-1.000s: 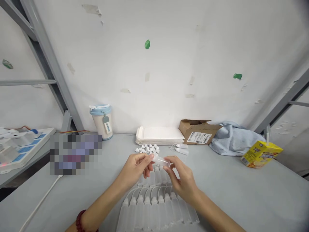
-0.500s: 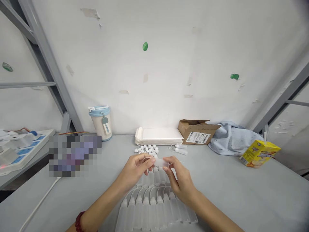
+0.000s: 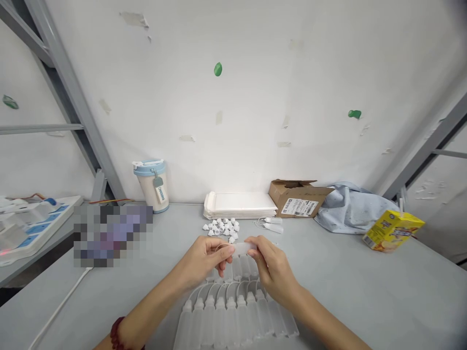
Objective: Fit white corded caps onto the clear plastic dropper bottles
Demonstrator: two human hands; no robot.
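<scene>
Translucent plastic, the small bottle [image 3: 243,248] lies crosswise above the worktop [image 3: 350,282], its long axis running, from where I stand, between the left hand [image 3: 211,256], fingers pinching one end, and the right hand [image 3: 270,265], fingers pinching the other, neither nearer.

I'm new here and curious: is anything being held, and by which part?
A translucent bottle, held sideways: the left hand pinches its left end, the right hand its right end.

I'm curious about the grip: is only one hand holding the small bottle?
No, the left hand and the right hand hold the small bottle at opposite ends.
</scene>
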